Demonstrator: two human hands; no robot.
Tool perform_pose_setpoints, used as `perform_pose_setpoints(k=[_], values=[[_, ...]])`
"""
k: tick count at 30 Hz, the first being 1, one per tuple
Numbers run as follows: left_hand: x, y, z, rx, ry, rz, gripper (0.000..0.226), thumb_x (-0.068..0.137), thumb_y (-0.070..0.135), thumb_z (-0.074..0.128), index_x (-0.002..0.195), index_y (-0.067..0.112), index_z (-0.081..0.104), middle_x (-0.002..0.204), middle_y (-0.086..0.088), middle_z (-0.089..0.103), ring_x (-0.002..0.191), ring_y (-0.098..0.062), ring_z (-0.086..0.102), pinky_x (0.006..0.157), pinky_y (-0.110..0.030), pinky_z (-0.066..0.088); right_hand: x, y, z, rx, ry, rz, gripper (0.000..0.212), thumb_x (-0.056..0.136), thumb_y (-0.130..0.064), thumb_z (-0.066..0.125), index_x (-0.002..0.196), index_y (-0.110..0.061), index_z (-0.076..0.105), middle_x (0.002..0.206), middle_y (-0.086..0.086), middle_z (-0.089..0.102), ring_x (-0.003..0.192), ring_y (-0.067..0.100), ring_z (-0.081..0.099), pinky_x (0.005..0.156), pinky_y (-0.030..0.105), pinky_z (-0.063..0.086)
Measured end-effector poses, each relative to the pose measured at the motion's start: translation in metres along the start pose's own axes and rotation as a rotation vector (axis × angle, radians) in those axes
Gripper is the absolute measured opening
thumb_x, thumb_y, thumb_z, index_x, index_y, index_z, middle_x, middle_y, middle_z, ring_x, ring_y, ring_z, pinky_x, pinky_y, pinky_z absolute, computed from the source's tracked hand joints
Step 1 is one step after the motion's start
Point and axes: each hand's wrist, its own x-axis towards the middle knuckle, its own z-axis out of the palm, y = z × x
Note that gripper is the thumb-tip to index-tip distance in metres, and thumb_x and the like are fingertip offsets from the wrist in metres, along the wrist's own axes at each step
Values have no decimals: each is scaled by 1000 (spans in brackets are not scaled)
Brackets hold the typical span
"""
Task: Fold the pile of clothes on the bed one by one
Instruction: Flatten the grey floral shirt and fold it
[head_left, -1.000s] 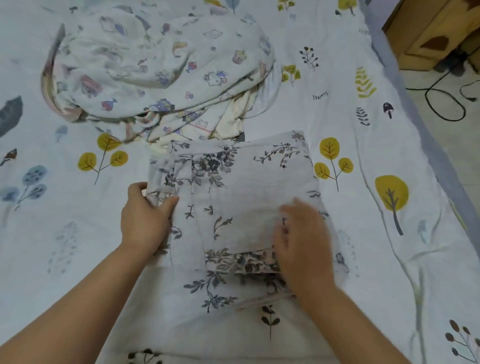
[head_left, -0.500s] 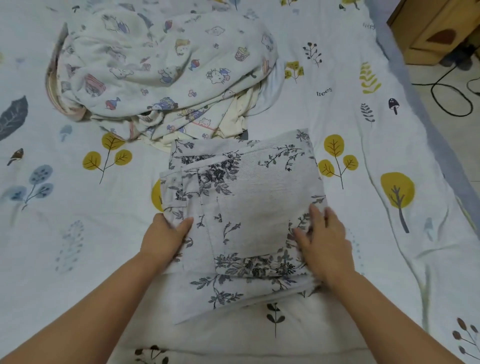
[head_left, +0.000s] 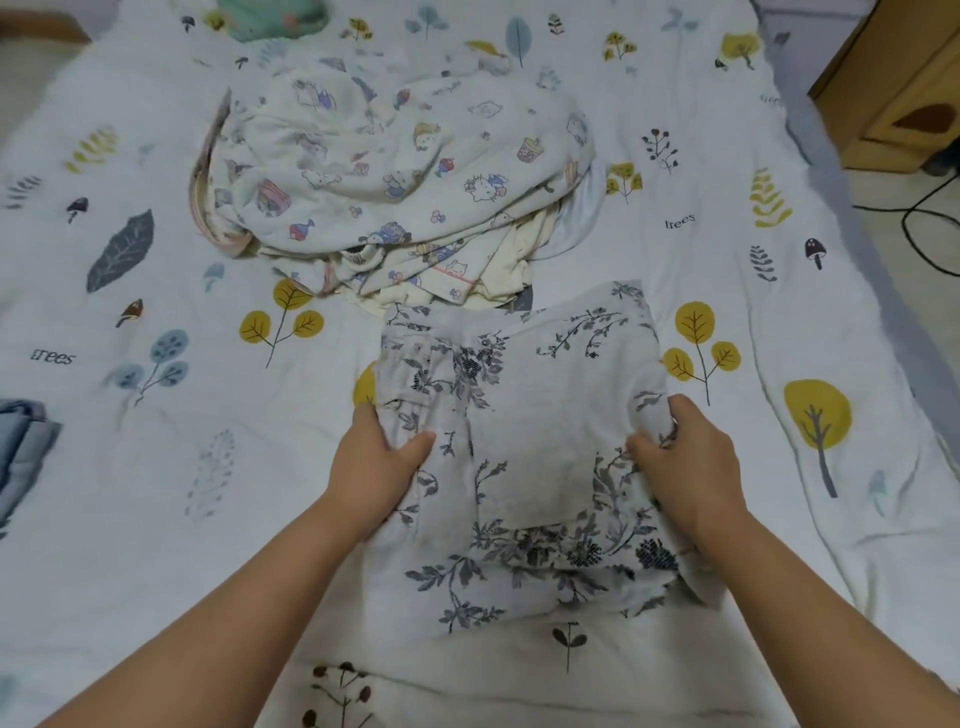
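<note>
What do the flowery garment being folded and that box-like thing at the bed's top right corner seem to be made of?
The floral garment looks like thin woven cloth, perhaps cotton: matte, softly creased, bunching where the left hand and right hand grip it. The cabinet seems wood or wood-look board: flat tan panels, dull finish.

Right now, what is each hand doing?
Left hand: grips the floral garment at its left edge.
Right hand: grips its right edge.

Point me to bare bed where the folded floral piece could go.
Free: sheet left of the left hand, between the blue folded fabric at the left edge and the floral garment. Also right of the right hand, toward the bed edge. Crowded: straight ahead, the unfolded pile meets the garment's far edge.
</note>
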Motion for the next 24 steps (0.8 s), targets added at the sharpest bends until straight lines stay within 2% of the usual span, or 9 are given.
perform_pose_setpoints(k=[3,5,7,9,12,20,24], values=[[-16,5,-18,27,25,16,37,84,29,66,103,11,40,96,-1,52,82,-20,51,65,-29,36,-23,-19,-9,-12,-4,-71,11,87,-18,57,94,-12,51,77,7,62,69,24,56,61,32,43],[-30,9,-36,50,49,9,37,84,31,66,99,9,40,84,0,52,70,-16,50,54,-28,33,-38,-34,-17,-13,-21,-114,9,88,-18,56,92,-14,49,75,5,60,65,21,54,58,31,41],[-45,13,-58,60,76,9,37,84,32,66,97,8,41,77,2,50,64,-12,47,50,-26,30,-53,-51,-26,-21,-42,-147,13,89,-18,56,92,-20,44,70,2,56,59,15,49,53,29,36],[-61,16,-81,52,103,0,36,83,31,67,96,8,42,76,1,51,64,-12,48,51,-26,32,-68,-69,-33,-22,-57,-177,18,90,-19,55,95,-25,40,66,0,52,55,11,45,49,26,33],[-82,20,-116,18,148,-25,34,83,29,67,95,8,43,77,-1,53,65,-13,51,51,-26,33,-86,-100,-42,-34,-67,-231,13,89,-20,55,90,-22,42,60,0,50,52,10,45,47,21,32],[-119,12,-213,-68,266,-58,31,85,28,65,93,11,41,72,4,47,61,-8,44,48,-22,27,-129,-198,-42,-71,-114,-368,15,86,-23,57,88,-22,42,64,2,55,61,21,54,53,31,39],[-129,-18,-273,-170,310,-90,32,83,28,66,103,16,44,84,12,51,79,-15,53,65,-28,39,-158,-256,-22,-117,-126,-441,14,86,-24,58,94,-18,49,62,2,57,57,19,54,54,31,41]])
